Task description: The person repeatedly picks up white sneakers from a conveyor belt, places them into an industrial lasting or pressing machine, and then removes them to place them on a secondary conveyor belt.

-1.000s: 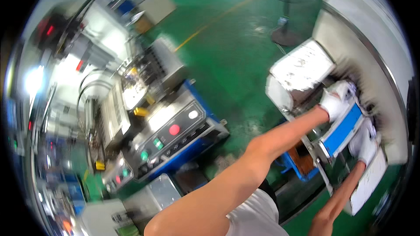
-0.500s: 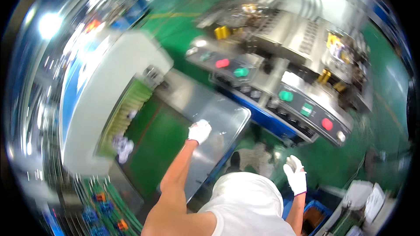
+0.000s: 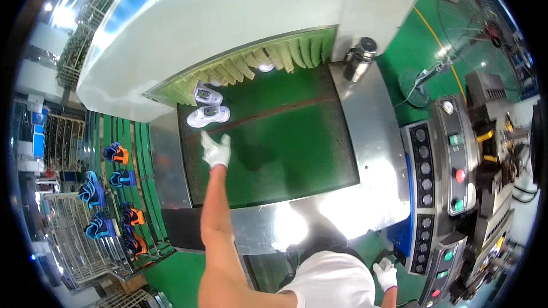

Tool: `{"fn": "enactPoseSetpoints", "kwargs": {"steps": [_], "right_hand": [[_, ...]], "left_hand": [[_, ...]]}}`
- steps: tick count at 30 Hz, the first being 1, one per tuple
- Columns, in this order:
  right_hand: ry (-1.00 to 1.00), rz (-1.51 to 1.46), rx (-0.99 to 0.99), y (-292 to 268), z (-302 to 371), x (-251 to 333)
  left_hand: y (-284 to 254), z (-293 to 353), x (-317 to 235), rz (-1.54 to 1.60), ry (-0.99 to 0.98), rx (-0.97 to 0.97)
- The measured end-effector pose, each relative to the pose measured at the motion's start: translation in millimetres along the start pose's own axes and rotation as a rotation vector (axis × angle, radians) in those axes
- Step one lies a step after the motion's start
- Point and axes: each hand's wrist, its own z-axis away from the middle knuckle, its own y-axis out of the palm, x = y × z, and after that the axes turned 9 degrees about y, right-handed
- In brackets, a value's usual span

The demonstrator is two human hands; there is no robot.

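Note:
My left hand (image 3: 216, 151) wears a white glove and reaches over the green belt (image 3: 297, 157), fingers apart and nothing held. Just beyond its fingertips lies a white shoe (image 3: 208, 116), and a second white shoe (image 3: 209, 94) is right behind it, close to the strip curtain. Farther along, part of another white shoe (image 3: 266, 68) shows beneath the strips. My right hand (image 3: 386, 274), also gloved in white, hangs low by my side near the machine panel. Its fingers are loosely bent and somewhat apart, with nothing visible in them.
A large white machine housing (image 3: 257, 5) stands over the belt, with yellowish curtain strips (image 3: 245, 67) across its opening. A metal flask (image 3: 360, 60) is on the steel frame (image 3: 374, 131). Button panels (image 3: 455, 154) line the right; a rack with blue and orange shoe uppers (image 3: 117, 153) is at left.
The view has swung left from the button machine to the belt. My left hand, formerly over the steel frame with its fingers bunched, is now spread near the white shoes. My right hand stays low.

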Motion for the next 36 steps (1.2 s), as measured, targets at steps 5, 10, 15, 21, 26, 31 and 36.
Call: {"fn": "enactPoseSetpoints", "kwargs": {"steps": [5, 10, 15, 21, 26, 31, 36], "right_hand": [[0.032, 0.295, -0.083, -22.2, -35.1, -59.8], [0.050, 0.211, -0.076, -28.5, -28.7, 39.0], [-0.216, 0.125, 0.039, -0.2, -38.8, 137.3], [-0.655, 0.381, 0.044, 61.0, 15.0, 278.2], [-0.713, 0.361, -0.092, 32.9, 15.5, 290.2], [-0.748, 0.062, -0.331, -68.1, 13.8, 172.2], [-0.712, -0.986, -0.198, -134.7, 70.8, 40.8]], "left_hand": [[5.5, -137.9, 36.6, 0.051, 0.074, -0.047], [40.1, -140.3, 51.2, -0.043, 0.279, -0.187], [12.8, -78.6, 29.7, -0.040, 0.319, -0.158], [-15.2, 79.9, -124.7, 0.300, 0.652, 0.423], [-27.1, 236.0, -298.3, 0.502, 1.186, 0.772], [-44.8, 329.4, -432.1, 0.567, 1.629, 0.955], [-108.8, 442.5, -550.8, 0.980, 1.981, 0.902]]}}
